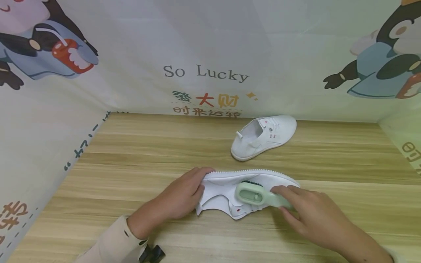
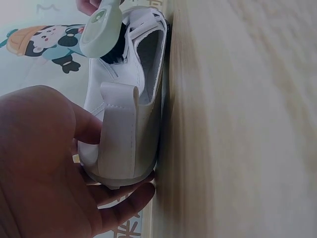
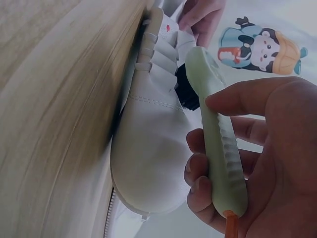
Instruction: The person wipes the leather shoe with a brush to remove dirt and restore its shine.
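A white shoe (image 1: 217,186) lies on its side on the wooden table, sole edge toward the back wall. My left hand (image 1: 184,191) grips its heel, with the thumb on the upper and the fingers around the sole in the left wrist view. In my right hand (image 1: 312,212) is a pale green brush (image 1: 251,193), its handle wrapped by the fingers in the right wrist view. The brush's dark bristles (image 3: 185,89) are against the side of the shoe's upper. Part of the toe is hidden behind the right hand in the head view.
A second white shoe (image 1: 266,137) stands upright behind the first, close to the printed back wall (image 1: 138,73). Black clip-like pieces (image 1: 152,254) show by the left sleeve (image 1: 112,241). Printed side walls border the wooden table (image 1: 148,146).
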### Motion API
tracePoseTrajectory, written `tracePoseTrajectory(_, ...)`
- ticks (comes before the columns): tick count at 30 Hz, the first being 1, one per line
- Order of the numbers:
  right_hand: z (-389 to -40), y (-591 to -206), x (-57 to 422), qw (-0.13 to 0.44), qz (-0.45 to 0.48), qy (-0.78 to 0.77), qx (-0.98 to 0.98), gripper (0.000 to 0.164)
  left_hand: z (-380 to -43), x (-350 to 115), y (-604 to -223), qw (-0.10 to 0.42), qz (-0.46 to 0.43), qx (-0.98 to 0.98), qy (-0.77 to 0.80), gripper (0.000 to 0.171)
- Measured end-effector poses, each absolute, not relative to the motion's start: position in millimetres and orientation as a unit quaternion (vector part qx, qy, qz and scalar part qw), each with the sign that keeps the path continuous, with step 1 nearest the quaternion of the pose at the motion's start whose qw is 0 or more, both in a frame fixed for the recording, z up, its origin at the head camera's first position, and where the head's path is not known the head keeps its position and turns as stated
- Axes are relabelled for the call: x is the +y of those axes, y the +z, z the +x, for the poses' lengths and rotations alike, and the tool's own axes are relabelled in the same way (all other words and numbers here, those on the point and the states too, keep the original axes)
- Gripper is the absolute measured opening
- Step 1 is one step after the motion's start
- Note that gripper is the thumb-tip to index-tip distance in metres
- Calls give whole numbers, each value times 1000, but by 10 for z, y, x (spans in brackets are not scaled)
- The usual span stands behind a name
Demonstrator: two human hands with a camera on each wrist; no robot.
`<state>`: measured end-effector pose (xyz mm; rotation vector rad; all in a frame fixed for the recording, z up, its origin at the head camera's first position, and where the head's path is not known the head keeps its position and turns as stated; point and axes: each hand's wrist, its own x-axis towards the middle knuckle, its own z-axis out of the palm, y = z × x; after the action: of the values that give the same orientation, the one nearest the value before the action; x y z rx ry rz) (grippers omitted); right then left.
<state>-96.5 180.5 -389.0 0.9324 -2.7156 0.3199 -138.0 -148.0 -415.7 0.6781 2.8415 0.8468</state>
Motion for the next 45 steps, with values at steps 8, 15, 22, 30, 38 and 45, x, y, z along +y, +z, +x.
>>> tracePoseTrajectory(8, -958, -3867, 1812, 109, 318, 103, -936, 41, -1375, -1481, -4156, 49, 224, 934, 274, 40)
tracePoseTrajectory(15, -960, -3791, 1847, 99, 296, 92, -946, 40, -1373, -1486, -4152, 52, 221, 936, 268, 41)
tracePoseTrajectory(22, -972, -3805, 1820, 100, 304, 93, -943, 41, -1363, -1498, -4157, 54, 218, 936, 272, 41)
tracePoseTrajectory(30, -957, -3826, 1822, 123, 314, 84, -938, 46, -1361, -1482, -4148, 58, 220, 934, 277, 42)
tracePoseTrajectory(38, -960, -3732, 1937, 117, 298, 72, -945, 43, -1368, -1468, -4147, 57, 224, 933, 276, 41)
tracePoseTrajectory(45, -973, -3674, 2026, 124, 289, 74, -946, 43, -1375, -1464, -4145, 61, 220, 935, 272, 42)
